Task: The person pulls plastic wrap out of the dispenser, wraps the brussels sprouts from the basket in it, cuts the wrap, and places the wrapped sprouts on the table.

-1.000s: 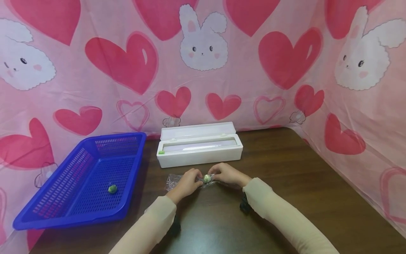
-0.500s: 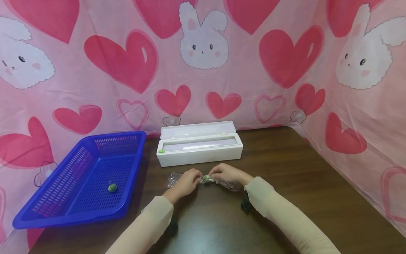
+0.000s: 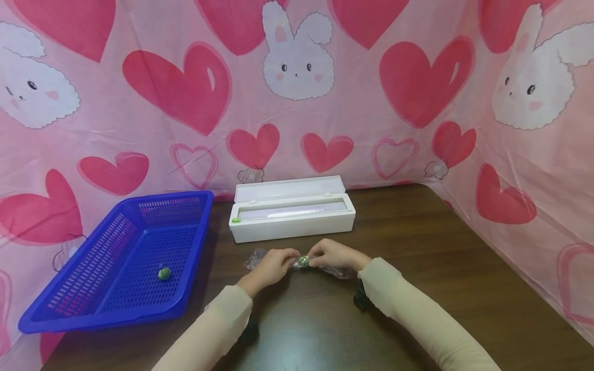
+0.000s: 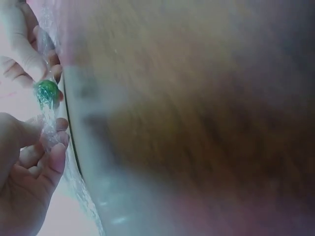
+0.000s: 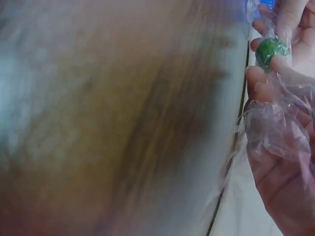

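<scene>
Between my hands is a small green Brussels sprout (image 3: 303, 261) wrapped in clear cling film (image 3: 254, 258). My left hand (image 3: 270, 269) pinches the twisted film on the sprout's left side; in the left wrist view that film (image 4: 51, 135) runs between thumb and fingers. On the other side my right hand (image 3: 335, 254) pinches the film right beside the sprout (image 5: 270, 51). Loose film ends stick out past both hands, and one crumpled end lies over the right palm in the right wrist view.
A white cling film dispenser (image 3: 292, 229) with its lid raised and a green slider stands just behind the hands. At the left, a blue plastic basket (image 3: 192, 273) holds another Brussels sprout (image 3: 164, 273). All rest on a brown wooden table (image 3: 417, 247) before a pink curtain.
The film beside the sprout has been drawn in and twisted on the left, and the left fingers have shifted their grip slightly. Crumpled film now shows below the right hand.
</scene>
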### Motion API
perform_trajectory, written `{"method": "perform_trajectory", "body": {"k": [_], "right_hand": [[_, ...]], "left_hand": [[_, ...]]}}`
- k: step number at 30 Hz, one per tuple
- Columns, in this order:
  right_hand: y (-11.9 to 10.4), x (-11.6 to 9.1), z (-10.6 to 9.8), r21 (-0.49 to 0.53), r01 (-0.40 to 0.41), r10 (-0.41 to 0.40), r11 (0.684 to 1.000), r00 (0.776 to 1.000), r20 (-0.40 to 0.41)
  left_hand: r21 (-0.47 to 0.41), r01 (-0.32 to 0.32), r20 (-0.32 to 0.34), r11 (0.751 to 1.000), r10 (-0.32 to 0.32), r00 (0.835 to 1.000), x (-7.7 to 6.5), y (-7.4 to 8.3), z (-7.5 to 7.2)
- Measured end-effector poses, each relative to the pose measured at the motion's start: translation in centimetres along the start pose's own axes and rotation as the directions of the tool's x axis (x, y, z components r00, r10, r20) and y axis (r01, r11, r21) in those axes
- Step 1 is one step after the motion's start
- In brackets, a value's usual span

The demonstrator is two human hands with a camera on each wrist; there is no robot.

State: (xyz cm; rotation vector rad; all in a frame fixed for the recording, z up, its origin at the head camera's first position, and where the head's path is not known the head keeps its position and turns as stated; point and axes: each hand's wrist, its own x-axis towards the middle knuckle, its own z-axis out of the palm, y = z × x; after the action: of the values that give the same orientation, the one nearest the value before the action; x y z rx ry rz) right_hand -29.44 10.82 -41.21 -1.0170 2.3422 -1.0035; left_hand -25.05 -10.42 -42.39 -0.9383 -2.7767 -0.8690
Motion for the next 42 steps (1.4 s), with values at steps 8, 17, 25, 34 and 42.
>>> {"method": "perform_trajectory", "body": {"k": [8, 17, 25, 34, 42], "right_hand": [[-0.1, 0.0, 0.1, -0.063, 0.040, -0.040, 0.997, 0.999, -0.003], [0.1, 0.0, 0.1, -0.090, 0.082, -0.082, 0.993, 0.997, 0.011], [0.0, 0.0, 0.4, 0.004, 0.098, -0.098, 0.995, 0.993, 0.059], [0.1, 0.2, 0.7, -0.037, 0.074, -0.071, 0.997, 0.995, 0.065], [-0.1, -0.1, 0.6, -0.002, 0.049, -0.049, 0.999, 0.998, 0.044]], "left_hand": [[0.061, -0.042, 0.124, 0.997, 0.034, 0.992, -0.1, 0.3, -0.3], [0.110, -0.062, 0.197, 0.992, 0.039, 0.980, 0.0, 0.5, -0.5], [0.164, -0.017, 0.116, 0.986, -0.002, 0.993, -0.1, 0.6, -0.3], [0.220, -0.081, 0.097, 0.972, 0.061, 0.993, -0.4, 0.7, -0.3], [0.233, -0.117, 0.076, 0.965, 0.101, 0.992, -0.5, 1.5, -0.7]]}}
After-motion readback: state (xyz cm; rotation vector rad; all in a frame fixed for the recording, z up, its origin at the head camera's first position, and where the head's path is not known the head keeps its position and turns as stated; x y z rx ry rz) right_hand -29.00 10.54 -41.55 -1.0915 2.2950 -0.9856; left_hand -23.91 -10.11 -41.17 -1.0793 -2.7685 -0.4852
